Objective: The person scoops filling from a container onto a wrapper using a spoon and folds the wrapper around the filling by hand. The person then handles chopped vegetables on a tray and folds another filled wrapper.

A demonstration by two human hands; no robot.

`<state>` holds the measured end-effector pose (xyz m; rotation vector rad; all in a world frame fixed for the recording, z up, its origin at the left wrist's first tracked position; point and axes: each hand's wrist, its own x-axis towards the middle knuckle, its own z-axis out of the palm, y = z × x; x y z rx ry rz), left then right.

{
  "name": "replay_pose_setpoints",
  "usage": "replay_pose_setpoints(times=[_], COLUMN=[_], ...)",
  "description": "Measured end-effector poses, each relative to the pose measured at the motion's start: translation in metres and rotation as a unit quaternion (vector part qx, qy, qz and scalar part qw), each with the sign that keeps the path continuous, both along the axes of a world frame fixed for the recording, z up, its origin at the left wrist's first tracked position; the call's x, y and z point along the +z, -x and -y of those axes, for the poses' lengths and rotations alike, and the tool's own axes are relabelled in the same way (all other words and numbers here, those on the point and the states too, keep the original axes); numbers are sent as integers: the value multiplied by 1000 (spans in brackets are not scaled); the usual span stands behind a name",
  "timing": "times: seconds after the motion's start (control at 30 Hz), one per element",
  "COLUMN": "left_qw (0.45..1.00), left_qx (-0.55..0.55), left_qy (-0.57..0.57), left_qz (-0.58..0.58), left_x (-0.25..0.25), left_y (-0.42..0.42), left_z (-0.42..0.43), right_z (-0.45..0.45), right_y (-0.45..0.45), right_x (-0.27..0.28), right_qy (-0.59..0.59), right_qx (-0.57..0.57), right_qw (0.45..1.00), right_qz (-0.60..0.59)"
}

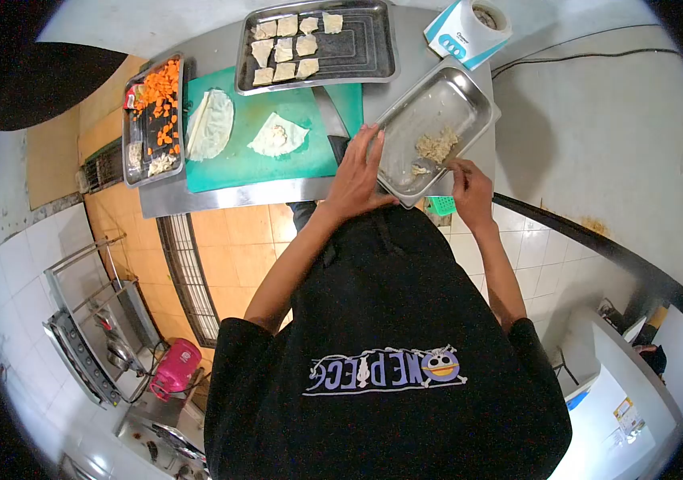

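My left hand [353, 176] holds the near left edge of a deep metal food pan [401, 120], its fingers along the side and its thumb at the front rim. Inside the pan, to the right, lies a clump of pale, crumbly filling [437, 144]. My right hand [472, 190] is closed at the pan's right rim on a spoon [428, 166], whose bowl is down in the pan by the filling. On the green cutting board [277, 172], a wrapper sheet [277, 134] carries a small mound of filling. A stack of folded wrappers [211, 126] lies to its left.
A knife [329, 114] rests on the board near my left hand. Behind it, a dark tray [361, 48] holds several folded square pieces. A tray at left [128, 132] holds chopped orange pieces. A white and blue appliance [468, 30] stands at the back right.
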<state>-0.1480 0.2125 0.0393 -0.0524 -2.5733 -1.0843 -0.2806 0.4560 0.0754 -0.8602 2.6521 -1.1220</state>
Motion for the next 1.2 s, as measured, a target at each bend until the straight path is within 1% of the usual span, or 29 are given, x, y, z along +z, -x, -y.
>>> replay_pose_setpoints(times=[0.03,0.07,0.13,0.17,0.23,0.37,0.43,0.47,0.53,0.57,0.63,0.67,0.73,0.77,0.83,0.87,0.9,0.93,0.97,1.03,1.07,1.13,1.2], left_qw=[1000,1000,1000,1000,999,999,999,999,999,999,999,999,1000,1000,1000,1000,1000,1000,1000,998,998,995,994], left_qx=[2,1,8,7,22,29,34,36,33,35,29,30,27,27,23,21,22,23,20,19,14,37,49], left_qy=[2,2,7,7,20,31,21,21,15,15,10,9,2,3,1,1,8,14,16,24,25,27,40], left_qz=[-3,-3,13,14,15,6,35,32,12,12,10,10,6,6,4,3,7,10,9,51,51,85,92], left_x=[0,1,3,3,1,0,2,2,4,4,4,5,6,6,7,7,7,8,8,9,9,12,16], left_y=[0,0,-1,-1,-1,-1,-1,0,-1,-1,-2,-2,-2,-2,-2,-2,-2,-2,-1,-2,-4,-8,-10], left_z=[-1,-1,-2,-2,-4,-7,-7,-6,-5,-5,-5,-5,-4,-4,-4,-4,-4,-3,-1,3,4,6,5], right_z=[0,-1,9,16,29,46,44,40,30,25,17,13,11,12,11,8,4,1,-1,-1,0,4,6], right_y=[-1,-2,-11,-14,-21,-18,-14,-12,-12,-12,-13,-14,-18,-21,-31,-35,-40,-43,-47,-58,-62,-68,-70], right_x=[-2,-4,6,11,20,19,12,11,11,8,4,3,5,5,0,-3,-7,-10,-15,-20,-27,-26,-26], right_qy=[4,4,-22,-22,-105,-97,-120,-119,-103,-103,-89,-89,-31,-31,58,59,25,-10,-8,16,29,41,52], right_qx=[66,66,195,193,227,211,90,92,-8,-6,-89,-89,-187,-186,-207,-209,-164,-117,-120,-61,-63,-65,-66], right_qw=[993,993,974,974,966,970,988,988,993,993,980,980,951,951,963,962,983,993,993,996,996,995,994], right_qz=[-96,-96,-115,-114,-57,-69,-39,-42,52,51,157,157,246,246,166,165,74,-17,-18,-58,-49,-57,-64])
